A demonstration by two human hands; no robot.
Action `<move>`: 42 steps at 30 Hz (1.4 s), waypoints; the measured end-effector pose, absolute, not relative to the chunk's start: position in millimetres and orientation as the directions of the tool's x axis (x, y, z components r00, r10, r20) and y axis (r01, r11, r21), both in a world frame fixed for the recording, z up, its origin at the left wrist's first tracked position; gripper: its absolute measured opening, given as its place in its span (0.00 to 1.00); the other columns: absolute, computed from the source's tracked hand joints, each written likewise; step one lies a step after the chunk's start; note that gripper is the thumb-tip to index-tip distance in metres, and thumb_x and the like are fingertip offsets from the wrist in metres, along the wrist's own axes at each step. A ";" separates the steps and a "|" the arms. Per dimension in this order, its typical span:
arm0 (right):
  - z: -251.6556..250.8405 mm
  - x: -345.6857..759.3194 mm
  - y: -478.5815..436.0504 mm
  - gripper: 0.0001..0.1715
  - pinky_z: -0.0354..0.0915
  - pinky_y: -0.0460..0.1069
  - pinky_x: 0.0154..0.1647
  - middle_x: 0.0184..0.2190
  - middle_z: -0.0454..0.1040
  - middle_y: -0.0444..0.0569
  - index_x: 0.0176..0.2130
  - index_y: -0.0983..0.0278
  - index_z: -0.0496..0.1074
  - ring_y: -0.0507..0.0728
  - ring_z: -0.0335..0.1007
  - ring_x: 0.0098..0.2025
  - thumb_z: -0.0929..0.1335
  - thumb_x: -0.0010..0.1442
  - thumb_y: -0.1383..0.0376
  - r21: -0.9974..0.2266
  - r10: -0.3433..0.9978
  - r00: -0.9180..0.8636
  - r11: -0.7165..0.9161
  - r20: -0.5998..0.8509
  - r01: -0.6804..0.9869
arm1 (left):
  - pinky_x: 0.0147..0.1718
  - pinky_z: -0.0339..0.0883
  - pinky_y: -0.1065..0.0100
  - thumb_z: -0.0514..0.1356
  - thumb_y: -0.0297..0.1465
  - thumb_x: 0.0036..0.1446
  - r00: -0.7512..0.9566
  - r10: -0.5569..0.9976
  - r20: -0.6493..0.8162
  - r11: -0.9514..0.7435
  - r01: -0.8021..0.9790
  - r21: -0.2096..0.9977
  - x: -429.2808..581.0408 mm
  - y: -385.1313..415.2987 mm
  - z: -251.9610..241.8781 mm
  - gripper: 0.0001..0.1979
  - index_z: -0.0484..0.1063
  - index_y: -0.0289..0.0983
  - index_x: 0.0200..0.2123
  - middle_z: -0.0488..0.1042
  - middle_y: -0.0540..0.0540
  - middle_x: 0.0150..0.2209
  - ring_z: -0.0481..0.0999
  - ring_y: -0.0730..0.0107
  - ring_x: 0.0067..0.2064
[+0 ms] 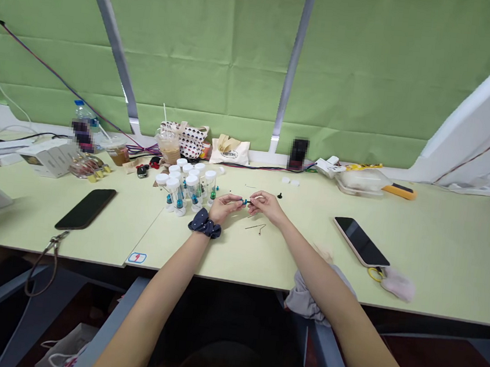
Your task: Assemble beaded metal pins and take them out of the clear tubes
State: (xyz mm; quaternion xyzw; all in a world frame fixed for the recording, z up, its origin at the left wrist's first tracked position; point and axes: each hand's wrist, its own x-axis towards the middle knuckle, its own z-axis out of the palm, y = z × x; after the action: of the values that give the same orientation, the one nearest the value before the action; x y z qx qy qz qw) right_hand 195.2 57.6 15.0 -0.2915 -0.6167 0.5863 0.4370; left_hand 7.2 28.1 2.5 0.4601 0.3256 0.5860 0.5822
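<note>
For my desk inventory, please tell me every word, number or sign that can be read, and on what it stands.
"9", red, on the blue-framed sticker near the front edge of the table.
White pouch: oval label, too blurred to read.
Yellow strip: dark marks, too small to read.

The pale yellow-green surface (289, 261) was smooth and pretty matt, kinda laminate-looking. The clear cylindrical tubes (192, 192) looked like shiny see-through plastic, with matt white plastic caps (192, 180). The tiny blue-and-black piece (245, 201) seemed plastic too, though it was too small to tell the finish. The navy polka-dot scrunchie (204, 224) was soft, gathered cloth. The big green backdrop (181, 42) looked like creased matt fabric, and the pale-edged rectangular phone (360, 242) had a smooth, glossy, glass-like screen.
</note>
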 end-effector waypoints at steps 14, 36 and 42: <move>19.0 194.8 53.9 0.26 0.72 0.49 0.25 0.23 0.76 0.47 0.35 0.66 0.70 0.54 0.74 0.22 0.77 0.42 0.53 -0.992 0.879 -0.462 0.084 0.117 -0.092 | 0.44 0.69 0.56 0.74 0.34 0.34 0.061 0.982 0.178 -0.146 -0.344 0.927 6.3 29.6 0.5 0.21 0.75 0.31 0.33 0.79 0.43 0.32 0.79 0.63 0.34; 20.6 195.1 52.6 0.25 0.60 0.43 0.19 0.22 0.71 0.42 0.40 0.63 0.70 0.47 0.62 0.18 0.71 0.50 0.48 -0.993 0.874 -0.474 0.115 0.107 -0.013 | 0.42 0.69 0.57 0.73 0.35 0.36 0.093 0.971 0.222 -0.186 -0.294 0.937 7.3 25.3 4.9 0.19 0.74 0.31 0.30 0.79 0.41 0.32 0.78 0.59 0.36; 20.6 194.6 52.4 0.27 0.61 0.43 0.19 0.21 0.72 0.45 0.31 0.66 0.69 0.48 0.64 0.18 0.69 0.51 0.44 -0.998 0.876 -0.482 0.055 0.030 0.038 | 0.41 0.70 0.58 0.73 0.34 0.36 0.110 0.967 0.231 -0.188 -0.310 0.932 6.2 26.2 4.1 0.18 0.74 0.31 0.30 0.79 0.42 0.31 0.79 0.60 0.36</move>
State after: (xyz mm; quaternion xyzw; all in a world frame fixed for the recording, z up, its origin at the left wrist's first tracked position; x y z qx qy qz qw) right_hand 194.6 52.4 20.6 -0.3616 -0.6318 0.5847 0.3581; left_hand 6.2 26.2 4.1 0.5047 0.3252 0.5825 0.5480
